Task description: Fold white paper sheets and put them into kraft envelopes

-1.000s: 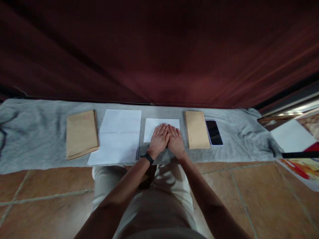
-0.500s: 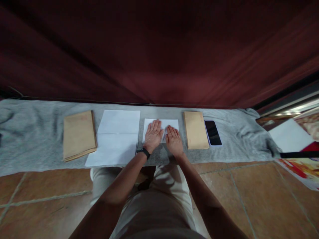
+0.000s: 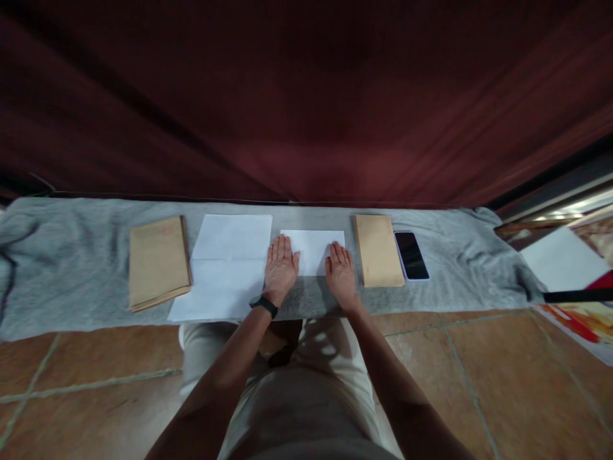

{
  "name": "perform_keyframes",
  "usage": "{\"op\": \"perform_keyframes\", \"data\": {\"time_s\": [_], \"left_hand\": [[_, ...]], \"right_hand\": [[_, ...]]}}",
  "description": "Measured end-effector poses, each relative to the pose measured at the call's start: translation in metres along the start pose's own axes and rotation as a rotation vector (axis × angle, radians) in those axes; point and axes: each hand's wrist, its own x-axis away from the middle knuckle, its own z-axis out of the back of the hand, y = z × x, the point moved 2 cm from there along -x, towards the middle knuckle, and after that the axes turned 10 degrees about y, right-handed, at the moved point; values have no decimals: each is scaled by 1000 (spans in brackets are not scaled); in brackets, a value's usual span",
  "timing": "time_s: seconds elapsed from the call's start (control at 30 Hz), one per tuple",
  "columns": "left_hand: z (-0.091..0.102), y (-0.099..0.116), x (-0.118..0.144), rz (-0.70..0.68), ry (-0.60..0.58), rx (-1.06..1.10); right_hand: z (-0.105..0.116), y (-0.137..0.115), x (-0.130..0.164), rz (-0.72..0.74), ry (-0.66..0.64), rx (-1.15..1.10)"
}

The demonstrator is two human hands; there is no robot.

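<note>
- The left hand (image 3: pixel 280 268) was laid flat, palm down and fingers stretched out, on the left end of a folded white sheet (image 3: pixel 313 252); nothing was gripped by it.
- A black wristband (image 3: pixel 265 305) was worn on the left wrist.
- The right hand (image 3: pixel 341 276) was likewise spread open and pressed flat on the right end of the same sheet (its fingertips lay on the paper, its heel on the cloth).
- The two hands were held well apart, with a bare stretch of the sheet showing between them.
- The folded sheet was lying at the middle of a grey cloth (image 3: pixel 71 255), which was spread along the foot of a dark red curtain (image 3: pixel 306 102).
- Just left of the sheet, a larger white paper (image 3: pixel 225 271) with a crease across it was seen; its right edge was touched by the left hand.
- Farther left, a stack of brown envelopes (image 3: pixel 157 262) was lying on the cloth.
- Just right of the sheet, a second pile of brown envelopes (image 3: pixel 378 249) was placed, and a dark-screened phone (image 3: pixel 411 255) was lying beside it.
- The person's pale trousers (image 3: pixel 306 383) and a tiled brown floor (image 3: pixel 502 377) were seen below the cloth.
</note>
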Motion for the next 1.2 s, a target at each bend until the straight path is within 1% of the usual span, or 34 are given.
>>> {"op": "perform_keyframes", "data": {"time_s": [0.07, 0.13, 0.27, 0.33, 0.4, 0.47, 0.53, 0.67, 0.77, 0.83, 0.97, 1.2], "left_hand": [[4, 6, 4, -18, 24, 1], [5, 17, 7, -80, 26, 18], [-7, 37, 17, -226, -40, 99], [-15, 40, 22, -271, -59, 130], [-19, 40, 25, -286, -55, 138], [-20, 39, 26, -279, -40, 122], [-18, 38, 26, -258, -29, 93], [-16, 41, 25, -212, -23, 48], [-15, 42, 25, -202, -25, 38], [-13, 40, 24, -189, -23, 32], [-8, 33, 24, -154, -12, 13], [-2, 14, 25, -52, 40, 16]], "right_hand": [[0, -2, -2, -31, 21, -4], [-3, -9, -7, -13, 20, -46], [-16, -33, -23, 148, -85, -200], [-25, -43, -29, 215, -143, -236], [-33, -47, -33, 250, -182, -236], [-37, -45, -36, 234, -186, -207], [-37, -37, -37, 191, -167, -160], [-31, -19, -37, 168, -127, -71], [-25, -9, -33, 176, -98, -16], [-21, -3, -29, 152, -72, 18], [-15, 6, -20, 92, -22, 54], [-2, 15, -5, 52, 29, 77]]}}
